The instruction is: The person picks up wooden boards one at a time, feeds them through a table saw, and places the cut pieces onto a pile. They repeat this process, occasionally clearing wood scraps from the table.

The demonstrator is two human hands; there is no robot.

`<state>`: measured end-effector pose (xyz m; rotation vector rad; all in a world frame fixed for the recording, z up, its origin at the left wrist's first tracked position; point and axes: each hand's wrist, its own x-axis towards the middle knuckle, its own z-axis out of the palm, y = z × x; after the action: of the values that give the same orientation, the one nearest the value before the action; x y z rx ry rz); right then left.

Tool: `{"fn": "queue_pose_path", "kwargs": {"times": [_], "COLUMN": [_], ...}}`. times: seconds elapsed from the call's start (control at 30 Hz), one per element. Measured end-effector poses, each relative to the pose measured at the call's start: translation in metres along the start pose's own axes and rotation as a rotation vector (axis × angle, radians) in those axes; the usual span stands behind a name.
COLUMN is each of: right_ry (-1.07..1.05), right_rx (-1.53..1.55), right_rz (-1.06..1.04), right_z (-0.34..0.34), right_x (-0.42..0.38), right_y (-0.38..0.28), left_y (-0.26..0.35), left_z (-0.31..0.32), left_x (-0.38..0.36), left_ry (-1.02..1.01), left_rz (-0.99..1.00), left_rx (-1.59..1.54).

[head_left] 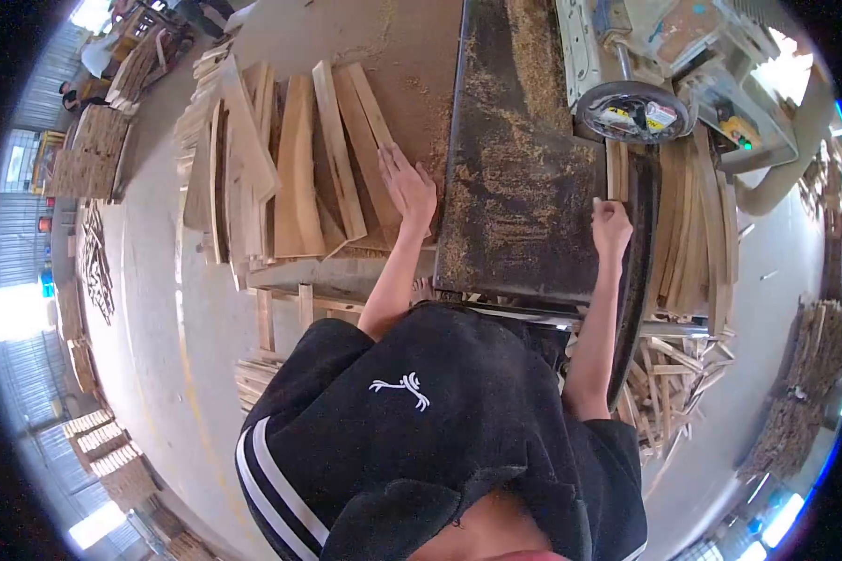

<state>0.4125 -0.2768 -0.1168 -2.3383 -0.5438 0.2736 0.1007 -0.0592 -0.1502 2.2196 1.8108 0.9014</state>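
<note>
My left hand [409,190] lies with fingers stretched out at the near end of a narrow wooden strip [370,98]. More rough boards [297,173] lie side by side to its left. My right hand [613,227] has its fingers curled at the near end of another wooden strip [617,166], on the right side of a dark machine table [524,252] strewn with sawdust. That strip runs under a round dark guard with labels [636,112]. The fingertips of my right hand are partly hidden.
A stack of boards [697,224] stands right of the machine. Below it is a pile of wood offcuts [669,379]. A control box with lights [741,131] is at the upper right. Stacked lumber [89,154] and people are at the far upper left.
</note>
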Motion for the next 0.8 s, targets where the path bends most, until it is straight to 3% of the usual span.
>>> {"fn": "queue_pose_path", "kwargs": {"times": [0.07, 0.2, 0.27, 0.3, 0.33, 0.4, 0.43, 0.47, 0.53, 0.57, 0.6, 0.63, 0.67, 0.73, 0.77, 0.8], "right_ry": [-0.002, -0.275, -0.478, -0.538, -0.592, -0.569, -0.573, -0.625, -0.630, -0.550, -0.467, -0.448, -0.427, -0.307, -0.219, -0.126], "right_rx": [-0.085, 0.125, 0.273, 0.370, 0.485, 0.796, 0.791, 0.774, 0.856, 0.767, 0.676, 0.744, 0.810, 0.998, 1.057, 1.112], "right_rz": [-0.283, -0.391, -0.395, -0.332, -0.238, -0.100, -0.106, -0.030, 0.144, 0.042, -0.064, -0.017, 0.028, 0.105, 0.194, 0.284], "right_z": [-0.007, 0.000, 0.011, 0.013, 0.017, 0.038, 0.027, 0.013, -0.010, -0.024, -0.040, -0.054, -0.069, -0.089, -0.105, -0.121], "right_x": [-0.033, -0.128, -0.169, -0.188, -0.202, -0.221, -0.219, -0.219, -0.230, -0.239, -0.247, -0.261, -0.277, -0.312, -0.332, -0.352], "right_y": [-0.014, -0.047, -0.062, -0.072, -0.079, -0.074, -0.080, -0.083, -0.086, -0.084, -0.082, -0.072, -0.060, -0.022, -0.007, 0.007], "left_y": [-0.003, 0.002, 0.012, 0.017, 0.017, 0.015, 0.031, 0.027, 0.033, 0.019, 0.003, -0.010, -0.019, -0.036, -0.039, -0.044], "left_z": [-0.006, -0.008, -0.020, -0.024, -0.028, -0.039, -0.056, -0.044, -0.062, -0.064, -0.061, -0.058, -0.057, -0.054, -0.046, -0.035], "left_x": [-0.006, -0.006, -0.007, -0.010, -0.018, -0.037, -0.054, -0.059, -0.068, -0.064, -0.050, -0.037, -0.026, -0.013, -0.011, -0.012], "left_ry": [0.020, 0.074, -0.061, -0.093, -0.114, -0.411, -0.400, -0.634, -0.816, -0.810, -0.604, -0.371, -0.370, -0.061, -0.071, -0.036], "left_rz": [-0.020, -0.166, -0.615, -0.803, -0.802, -0.752, -0.299, -0.607, -0.448, -0.459, 0.003, 0.408, 0.402, 0.224, 0.221, 0.070], "left_rx": [-0.187, -0.291, -0.915, -1.016, -1.011, -1.604, -1.528, -1.804, -1.618, -1.607, -0.988, -0.348, -0.350, 0.105, 0.101, -0.037]}}
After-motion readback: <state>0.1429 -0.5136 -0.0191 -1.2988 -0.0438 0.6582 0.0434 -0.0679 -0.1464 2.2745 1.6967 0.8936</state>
